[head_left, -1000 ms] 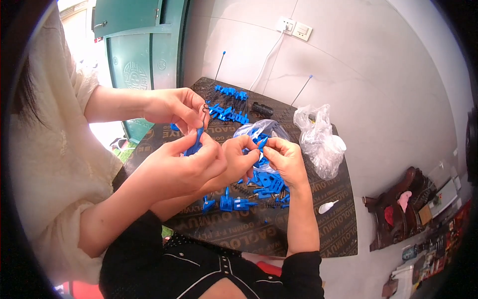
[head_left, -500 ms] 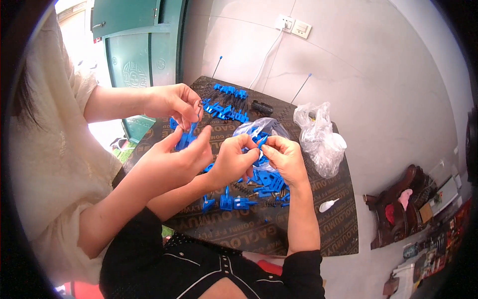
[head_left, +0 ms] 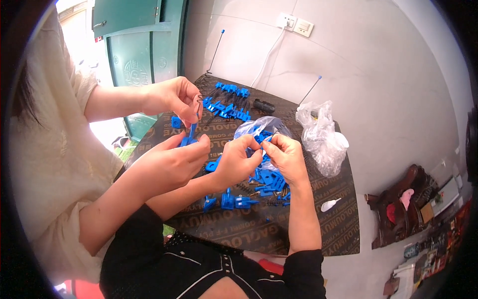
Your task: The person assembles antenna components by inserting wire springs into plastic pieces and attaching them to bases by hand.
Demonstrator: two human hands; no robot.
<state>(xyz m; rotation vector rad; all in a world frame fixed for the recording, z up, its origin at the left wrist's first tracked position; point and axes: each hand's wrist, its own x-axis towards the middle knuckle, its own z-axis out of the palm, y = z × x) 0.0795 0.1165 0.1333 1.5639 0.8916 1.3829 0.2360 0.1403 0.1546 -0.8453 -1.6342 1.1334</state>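
Observation:
In front of me, my left hand (head_left: 238, 160) and my right hand (head_left: 286, 158) meet fingertip to fingertip. Pinched between them is a small blue plastic piece (head_left: 266, 141), mostly covered by the fingers. Just behind my hands lies a clear plastic bag (head_left: 280, 128) holding blue parts. Below them spreads a loose pile of blue plastic parts (head_left: 271, 182) with screws and dark springs. Nearer to me, a few blue parts (head_left: 229, 201) lie on the dark table (head_left: 214, 229).
A co-worker's hands (head_left: 174, 162) at my left hold a blue part (head_left: 188, 139) and a dark coiled wire. Blue pieces with springs (head_left: 226, 109) lie in rows at the back. Right of them are a black cylinder (head_left: 264, 105), a crumpled clear bag (head_left: 323, 144) and a white bottle (head_left: 330, 205).
The blue piece between my fingers has turned and shows less. My hands have stayed nearly in place. The co-worker's upper hand has shifted slightly up, and their blue part has tilted.

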